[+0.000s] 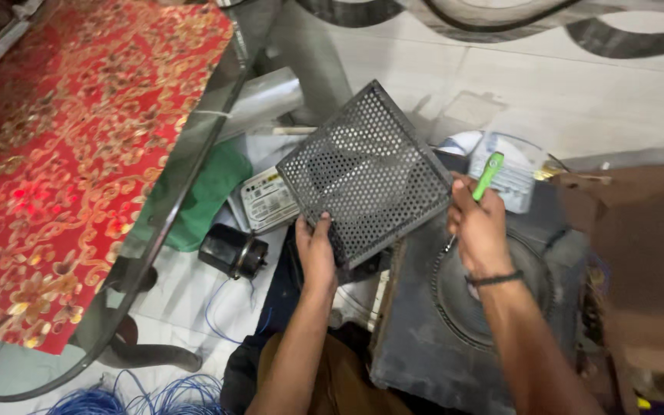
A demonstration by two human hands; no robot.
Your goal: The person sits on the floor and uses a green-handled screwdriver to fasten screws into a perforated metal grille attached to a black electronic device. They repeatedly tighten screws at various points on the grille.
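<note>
Perforated black metal grille panel (pixel 366 173), square w/ a folded rim, is held tilted off the floor at centre frame, above a dark speaker cabinet (pixel 455 323). Scene, left to right: red-and-gold patterned cloth (pixel 63 154) under a glass tabletop (pixel 194 154); coils of blue wire (pixel 140 400) at the bottom edge; a green cloth (pixel 209 192); a small black cylindrical part (pixel 232 252) on the pale floor; a white flat box w/ a label (pixel 269 198) just behind the panel's lower corner. Left hand (pixel 315 257) pinches the panel's bottom edge, thumb on the face, fingers behind. Right hand (pixel 479 230) is clenched round a green-handled screwdriver (pixel 489 175) and also steadies the panel's right corner. Panel looks stiff, light for its size, prob. w/ sharp sheet-metal edges; the folded rim, near the corners, seems the safest place to grip. Cabinet lies open on its back, a round speaker cone (pixel 493 292) seated inside. Behind the right hand, a clear plastic container (pixel 512 173) holds small bits; can't tell what. Brown cardboard (pixel 647 253) fills the far right.
</note>
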